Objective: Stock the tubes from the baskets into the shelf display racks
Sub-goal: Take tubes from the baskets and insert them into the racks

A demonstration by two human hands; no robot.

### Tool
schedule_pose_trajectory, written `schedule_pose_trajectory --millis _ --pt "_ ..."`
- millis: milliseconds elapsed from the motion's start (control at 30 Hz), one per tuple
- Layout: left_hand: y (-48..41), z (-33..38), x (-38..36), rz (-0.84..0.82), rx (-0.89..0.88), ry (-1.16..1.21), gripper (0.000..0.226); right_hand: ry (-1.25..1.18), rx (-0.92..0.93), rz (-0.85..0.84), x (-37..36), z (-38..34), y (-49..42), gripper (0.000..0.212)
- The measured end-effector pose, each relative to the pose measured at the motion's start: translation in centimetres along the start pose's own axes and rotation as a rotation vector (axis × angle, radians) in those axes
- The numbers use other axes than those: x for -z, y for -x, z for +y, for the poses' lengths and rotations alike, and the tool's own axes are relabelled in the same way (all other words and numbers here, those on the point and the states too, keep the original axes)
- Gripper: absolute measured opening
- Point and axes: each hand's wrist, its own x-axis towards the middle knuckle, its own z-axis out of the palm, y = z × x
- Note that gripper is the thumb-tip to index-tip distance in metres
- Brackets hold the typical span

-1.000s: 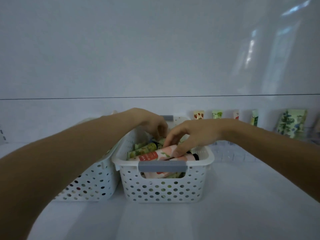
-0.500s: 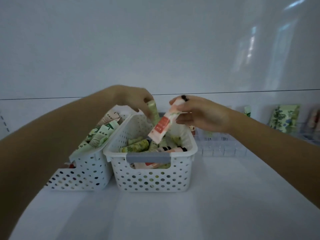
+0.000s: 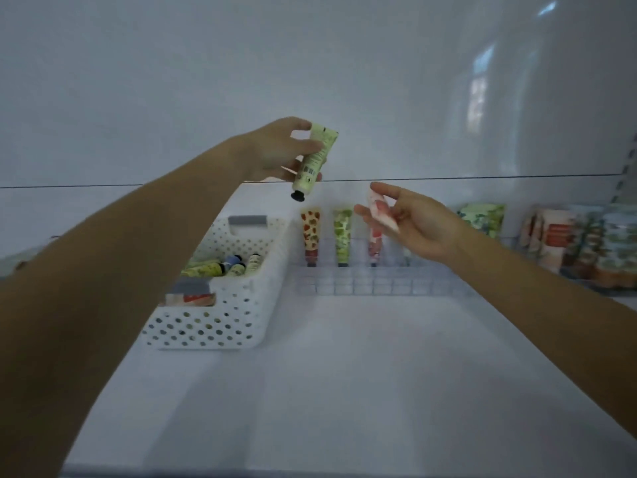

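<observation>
My left hand [image 3: 275, 150] holds a pale green tube [image 3: 313, 163] with its black cap pointing down, raised above the far end of the white perforated basket [image 3: 224, 305]. My right hand [image 3: 413, 222] pinches a pink tube [image 3: 381, 212] just above the clear display rack [image 3: 379, 281]. In the rack's back row stand a red-spotted tube [image 3: 311, 236], a green leafy tube [image 3: 343, 238] and a pink floral tube [image 3: 375, 248], caps down. Several more tubes [image 3: 224, 265] lie in the basket.
Boxed and bagged products [image 3: 582, 246] fill the shelf at the far right, with a green patterned pack [image 3: 482, 220] behind my right wrist. The white shelf board [image 3: 344, 374] stretches in front of the rack and basket. My left forearm hides the second basket.
Both hands have lifted out of the basket, each with a tube, and moved right and up toward the display rack. The view has shifted right, so the left basket is out of sight.
</observation>
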Motion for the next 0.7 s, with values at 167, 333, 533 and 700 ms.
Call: schedule_pose_trajectory --millis 167,333,533,700 --pt "-1.8 2.1 -8.4 0.086 -0.050 -0.044 0.025 -0.077 0.075 0.154 6.4 -2.5 2.5 0.005" --pt "-1.9 2.0 -18.1 0.080 -0.053 0.183 0.020 0.476 0.218 0.314 12.3 -4.6 5.3 0.013" --pt "-2.0 0.6 -28.3 0.257 -0.094 0.399 0.026 0.843 0.337 0.435 16.8 -5.3 7.6 0.023" --pt "-1.7 -1.3 -32.7 0.378 0.018 0.453 0.005 0.778 0.428 0.436 18.8 -4.8 8.3 0.029"
